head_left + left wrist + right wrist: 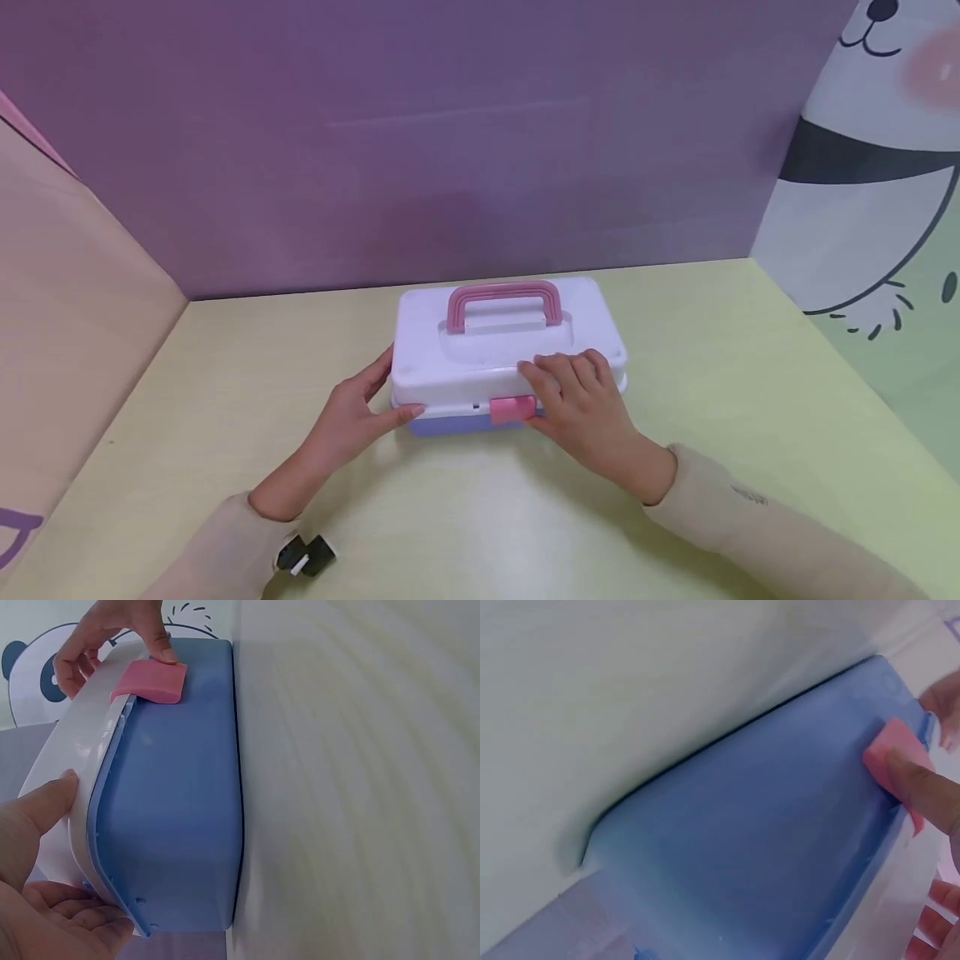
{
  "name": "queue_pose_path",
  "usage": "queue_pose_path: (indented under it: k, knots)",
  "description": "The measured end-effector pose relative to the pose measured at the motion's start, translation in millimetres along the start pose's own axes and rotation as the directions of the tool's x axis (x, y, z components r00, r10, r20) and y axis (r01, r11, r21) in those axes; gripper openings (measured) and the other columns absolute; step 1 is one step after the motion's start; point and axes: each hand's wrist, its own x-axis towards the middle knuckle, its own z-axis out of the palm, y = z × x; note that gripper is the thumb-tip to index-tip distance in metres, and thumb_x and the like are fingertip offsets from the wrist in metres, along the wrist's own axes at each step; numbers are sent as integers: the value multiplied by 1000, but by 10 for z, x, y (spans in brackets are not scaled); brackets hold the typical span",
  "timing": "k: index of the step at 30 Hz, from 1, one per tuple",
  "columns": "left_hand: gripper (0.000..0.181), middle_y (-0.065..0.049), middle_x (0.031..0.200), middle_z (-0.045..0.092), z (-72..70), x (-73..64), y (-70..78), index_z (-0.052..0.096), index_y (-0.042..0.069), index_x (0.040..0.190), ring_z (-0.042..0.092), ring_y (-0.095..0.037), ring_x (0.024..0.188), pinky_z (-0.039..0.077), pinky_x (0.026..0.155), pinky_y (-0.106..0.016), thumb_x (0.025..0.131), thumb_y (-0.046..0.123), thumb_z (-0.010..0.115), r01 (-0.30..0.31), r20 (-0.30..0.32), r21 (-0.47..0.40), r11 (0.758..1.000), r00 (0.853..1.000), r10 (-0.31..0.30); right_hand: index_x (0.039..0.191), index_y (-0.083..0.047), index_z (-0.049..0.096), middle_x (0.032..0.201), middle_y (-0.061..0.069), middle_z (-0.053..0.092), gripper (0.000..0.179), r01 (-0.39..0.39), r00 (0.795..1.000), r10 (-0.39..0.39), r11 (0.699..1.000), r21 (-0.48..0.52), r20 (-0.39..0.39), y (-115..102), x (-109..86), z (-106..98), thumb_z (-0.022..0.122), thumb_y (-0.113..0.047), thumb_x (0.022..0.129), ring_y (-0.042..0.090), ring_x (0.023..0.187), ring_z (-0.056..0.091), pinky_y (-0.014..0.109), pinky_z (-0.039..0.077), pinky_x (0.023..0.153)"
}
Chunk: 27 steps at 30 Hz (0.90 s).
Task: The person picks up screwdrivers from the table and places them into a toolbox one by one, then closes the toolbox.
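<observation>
A storage box (420,350) with a white lid, a blue-violet base (172,795) and a folded pink handle (504,290) stands on the table. Its lid is down. At the box's left front corner, my left hand (351,421) grips the lid's rim, thumb in front and fingers along the side. My right hand (585,408) holds the front edge around the pink latch (512,409). Its thumb presses the latch in the right wrist view, while the bent fingers lie on top of the lid. The box's contents are hidden.
The pale yellow table (465,517) extends around the box. A purple panel (450,150) rises behind it, with a pinkish panel (67,275) on the left and a cartoon-printed panel (885,225) on the right. A small black device (306,556) sits at the left sleeve.
</observation>
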Motion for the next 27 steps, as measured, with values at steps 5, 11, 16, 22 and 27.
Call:
queue_pose_path:
  k: [5, 11, 16, 22, 27]
  knots:
    - [89, -12, 150, 32, -9, 17, -10, 28, 5, 147, 33, -28, 137, 35, 105, -35, 76, 21, 80, 24, -1, 2, 1000, 1000, -24, 114, -8, 54, 103, 7, 55, 78, -28, 999, 25, 995, 95, 31, 29, 12, -2, 91, -37, 52, 25, 84, 49, 41, 43, 76]
    - [89, -13, 149, 34, -52, 52, -45, 29, 5, 147, 33, -28, 137, 34, 107, -35, 76, 23, 80, 17, 26, 11, 1000, 1000, -18, 114, -8, 59, 107, 8, 59, 69, -87, 993, 52, 929, 359, 106, 165, 29, -76, 91, -23, 55, 26, 94, 55, 39, 45, 80]
    - [86, -14, 148, 36, -128, 76, -80, 30, 5, 147, 34, -30, 136, 33, 108, -42, 78, 25, 78, -5, 69, 34, 999, 998, 3, 119, -3, 57, 116, 9, 57, 66, -194, 978, 105, 778, 597, 181, 342, 28, -198, 88, -13, 61, 25, 108, 53, 26, 43, 95]
    - [83, -13, 149, 34, -228, 107, -92, 30, 4, 147, 30, -31, 138, 29, 109, -43, 81, 23, 76, -21, 137, 0, 1000, 990, 21, 115, 1, 59, 111, 12, 61, 58, -302, 950, 248, 582, 755, 190, 630, 5, -311, 84, 1, 63, 14, 108, 54, 16, 40, 98]
    - [82, -12, 151, 31, -313, 106, -103, 29, 6, 148, 28, -34, 139, 27, 110, -48, 82, 26, 74, -13, 176, 19, 1000, 984, 9, 112, 11, 58, 110, 3, 64, 48, -394, 893, 375, 386, 834, 248, 888, -43, -333, 73, 20, 67, 8, 106, 56, 18, 45, 94]
